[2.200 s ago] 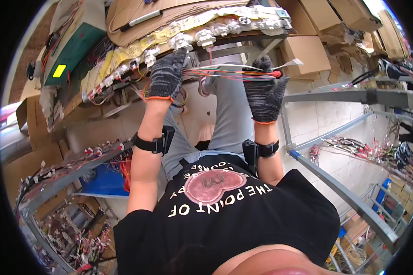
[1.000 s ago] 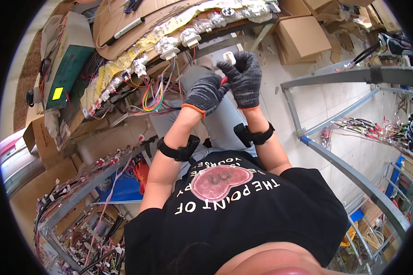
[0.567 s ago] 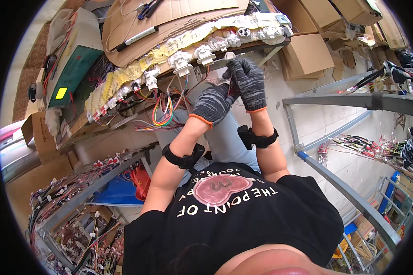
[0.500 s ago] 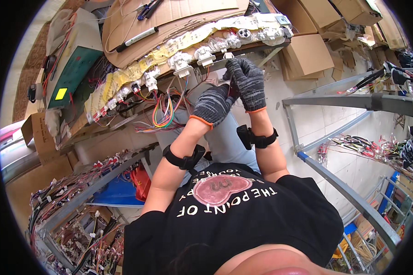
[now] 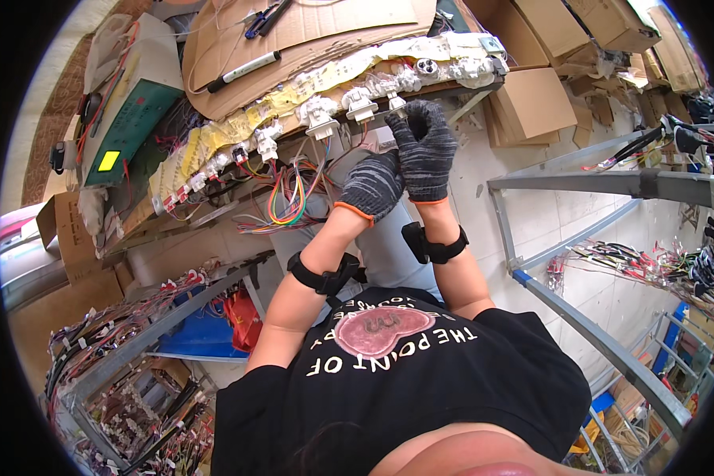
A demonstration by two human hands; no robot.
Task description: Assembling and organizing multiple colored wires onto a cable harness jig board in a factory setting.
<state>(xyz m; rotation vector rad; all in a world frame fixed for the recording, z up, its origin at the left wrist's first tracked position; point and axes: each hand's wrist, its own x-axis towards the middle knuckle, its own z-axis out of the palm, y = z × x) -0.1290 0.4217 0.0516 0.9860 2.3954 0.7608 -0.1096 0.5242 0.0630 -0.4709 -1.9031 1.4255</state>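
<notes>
Both my hands wear grey knit gloves and are raised close together at the edge of a workboard (image 5: 214, 147) lined with white connectors (image 5: 321, 115). My right hand (image 5: 424, 151) shows its back, its fingertips just under a white connector (image 5: 394, 101). My left hand (image 5: 370, 184) is curled beside it, touching the right palm. Whatever lies between the hands is hidden by the gloves. A loop of coloured wires (image 5: 289, 194) hangs from the board to the left of my left hand. Black bands sit on both wrists.
A green device (image 5: 131, 119), a marker pen (image 5: 250, 67) and cardboard sheets lie on the bench behind the board. Cardboard boxes (image 5: 531, 103) stand at the right. A metal rack (image 5: 595, 182) with wire harnesses (image 5: 642, 266) runs along the right; a blue bin (image 5: 202, 337) sits lower left.
My hands, earlier apart with red wires stretched between them, have come together and risen to the white connectors. The red wires are no longer visible.
</notes>
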